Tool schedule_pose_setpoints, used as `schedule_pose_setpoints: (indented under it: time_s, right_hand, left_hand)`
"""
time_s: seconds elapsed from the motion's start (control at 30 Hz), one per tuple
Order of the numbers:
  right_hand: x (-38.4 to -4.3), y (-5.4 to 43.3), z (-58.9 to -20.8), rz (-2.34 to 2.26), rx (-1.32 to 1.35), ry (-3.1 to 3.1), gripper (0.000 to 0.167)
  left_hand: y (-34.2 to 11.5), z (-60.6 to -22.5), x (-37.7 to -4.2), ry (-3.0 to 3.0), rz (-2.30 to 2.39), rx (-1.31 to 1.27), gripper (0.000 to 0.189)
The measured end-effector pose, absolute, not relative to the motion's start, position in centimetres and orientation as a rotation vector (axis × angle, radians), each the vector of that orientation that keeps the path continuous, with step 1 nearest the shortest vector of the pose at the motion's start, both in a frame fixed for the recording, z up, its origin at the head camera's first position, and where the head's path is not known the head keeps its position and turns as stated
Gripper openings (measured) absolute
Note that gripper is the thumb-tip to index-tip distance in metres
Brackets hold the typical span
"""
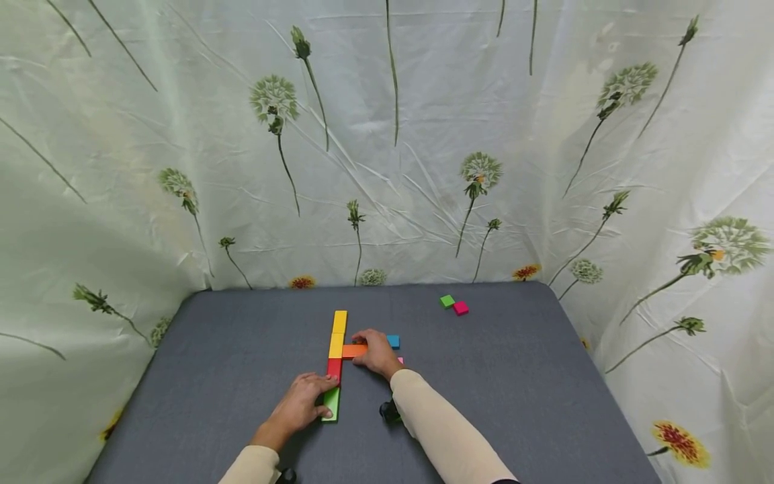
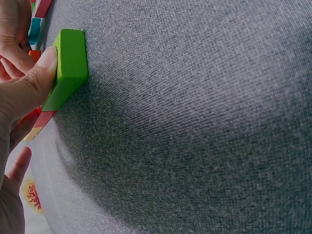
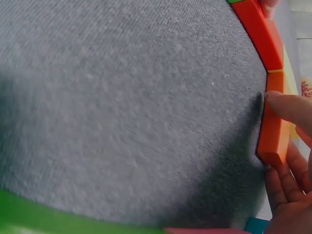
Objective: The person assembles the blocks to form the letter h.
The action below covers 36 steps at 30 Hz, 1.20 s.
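Two yellow blocks (image 1: pixel 338 334), a red block (image 1: pixel 334 368) and a green block (image 1: pixel 331 400) lie end to end in a line on the grey table. An orange block (image 1: pixel 353 351) juts right from the lower yellow one, like a side branch. My left hand (image 1: pixel 300 401) rests on the line, its thumb on the green block (image 2: pixel 72 56) and its fingertips on the red one. With thumb and fingers, my right hand (image 1: pixel 376 352) pinches the orange block (image 3: pixel 274 124); its outer end shows between them in the right wrist view.
Beyond my right hand lie a blue block (image 1: pixel 394 341) and a mostly hidden pink block (image 1: pixel 400 361). Farther back, a small green block (image 1: pixel 447 301) touches a small crimson block (image 1: pixel 461 308). A flowered curtain (image 1: pixel 411 202) hangs behind the table (image 1: pixel 514 390).
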State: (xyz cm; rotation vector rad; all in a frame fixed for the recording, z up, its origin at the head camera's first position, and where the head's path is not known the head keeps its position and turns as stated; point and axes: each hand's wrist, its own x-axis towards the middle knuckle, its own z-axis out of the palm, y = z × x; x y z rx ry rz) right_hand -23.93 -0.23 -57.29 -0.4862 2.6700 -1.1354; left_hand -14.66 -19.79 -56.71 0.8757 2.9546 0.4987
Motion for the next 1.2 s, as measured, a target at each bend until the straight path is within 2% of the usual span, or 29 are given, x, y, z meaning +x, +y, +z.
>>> schedule_pose_setpoints:
  time_s: [0.2,0.33,0.57,1.2]
  right_hand:
    - [-24.3,1.8,-56.5,-1.233,-0.57,2.635,0.043]
    - [-24.9,3.8,-56.1,-1.31,-0.614,2.657,0.039]
    - [-25.7,6.9,-56.8,-1.259,-0.543,2.743,0.034]
    - [-25.7,7.9,-57.6,-1.132,-0.48,2.73,0.027]
  left_hand:
    - [-19.7,-57.0,-14.8,2.986,0.528,0.996,0.055]
    - [-19.7,-57.0,-14.7,2.978,0.538,0.985,0.055]
    - [-20.1,-57.0,-14.4,2.982,0.529,0.964,0.054]
    - [-20.1,-56.9,-14.6,2.992,0.544,0.97,0.054]
